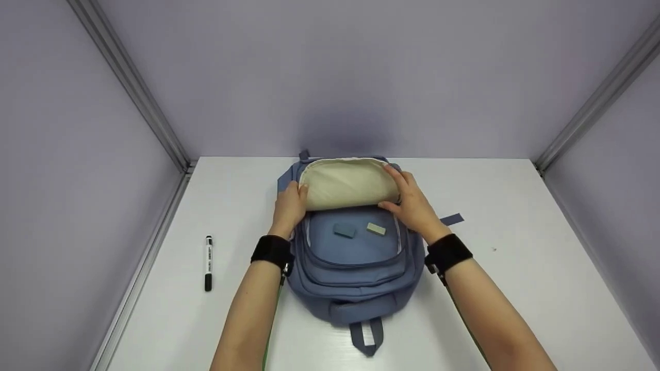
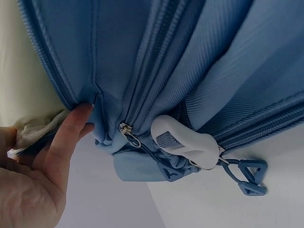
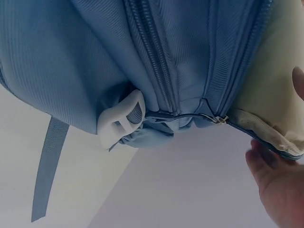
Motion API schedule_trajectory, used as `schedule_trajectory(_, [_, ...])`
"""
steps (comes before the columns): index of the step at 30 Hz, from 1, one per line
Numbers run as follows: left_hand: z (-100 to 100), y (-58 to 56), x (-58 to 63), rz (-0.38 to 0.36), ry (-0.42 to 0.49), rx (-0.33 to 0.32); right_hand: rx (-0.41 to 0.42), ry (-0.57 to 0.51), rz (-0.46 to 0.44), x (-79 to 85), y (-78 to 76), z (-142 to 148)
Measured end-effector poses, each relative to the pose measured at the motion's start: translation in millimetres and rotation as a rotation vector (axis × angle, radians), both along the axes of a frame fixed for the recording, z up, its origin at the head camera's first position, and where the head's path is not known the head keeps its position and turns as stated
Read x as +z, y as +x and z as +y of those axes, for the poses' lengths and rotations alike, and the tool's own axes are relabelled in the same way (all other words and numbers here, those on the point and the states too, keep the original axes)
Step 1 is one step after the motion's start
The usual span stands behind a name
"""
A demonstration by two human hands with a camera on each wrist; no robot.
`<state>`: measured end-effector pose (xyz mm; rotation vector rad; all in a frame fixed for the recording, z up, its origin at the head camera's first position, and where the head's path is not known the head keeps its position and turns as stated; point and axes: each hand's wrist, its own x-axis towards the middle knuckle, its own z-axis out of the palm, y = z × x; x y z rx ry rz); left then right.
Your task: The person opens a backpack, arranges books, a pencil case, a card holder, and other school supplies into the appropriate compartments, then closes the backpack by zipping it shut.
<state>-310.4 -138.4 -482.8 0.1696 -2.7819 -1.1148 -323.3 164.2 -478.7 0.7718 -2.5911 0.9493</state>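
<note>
A blue backpack (image 1: 356, 293) lies on a white table with its front pocket flap folded back, showing the flap's cream lining (image 1: 348, 183). My left hand (image 1: 290, 207) pinches the flap's left edge between thumb and fingers. At the right edge, my right hand (image 1: 415, 208) grips the flap, thumb on the lining and fingers behind it. Below the fold, a dark teal rectangular piece (image 1: 344, 231) and a pale yellow one (image 1: 376, 229) show on the blue panel. Beside the pocket, the left wrist view shows a zipper pull (image 2: 126, 129) and a white plastic buckle (image 2: 183, 142).
A black-and-white marker (image 1: 208, 263) lies on the table (image 1: 515, 309) left of the backpack. The backpack's carry loop (image 1: 367, 337) points to the near edge. A loose strap (image 1: 452, 219) sticks out on the right. Grey walls (image 1: 350, 77) enclose the table.
</note>
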Motion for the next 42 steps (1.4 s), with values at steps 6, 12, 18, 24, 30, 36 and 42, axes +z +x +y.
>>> schedule_trajectory(6, [-3, 2.0, 1.3, 0.032, 0.009, -0.025, -0.002, -0.058, -0.115, -6.3, -12.8, 3])
schedule_trajectory(12, [-14, 6.8, 4.7, 0.046, 0.124, -0.035, -0.069, -0.11, -0.163, -9.0, -19.6, 4])
schedule_trajectory(18, [-44, 12.3, -2.4, 0.056, 0.07, 0.049, -0.097, -0.121, -0.175, -7.4, -20.9, 3])
schedule_trajectory(24, [-94, 23.6, -13.5, 0.001, -0.122, 0.222, -0.138, -0.137, -0.19, -9.2, -18.2, -2])
schedule_trajectory(30, [-134, 40.4, -14.6, -0.17, -0.255, 0.333, -0.171, -0.143, -0.188, -10.1, -14.7, -6])
schedule_trajectory(36, [-158, 59.0, -21.0, -0.353, -0.308, 0.353, -0.205, -0.129, -0.203, -11.1, -14.9, -6])
schedule_trajectory(42, [-168, 75.8, -30.7, -0.466, -0.283, 0.368, -0.204, -0.128, -0.213, -15.1, -16.9, -7])
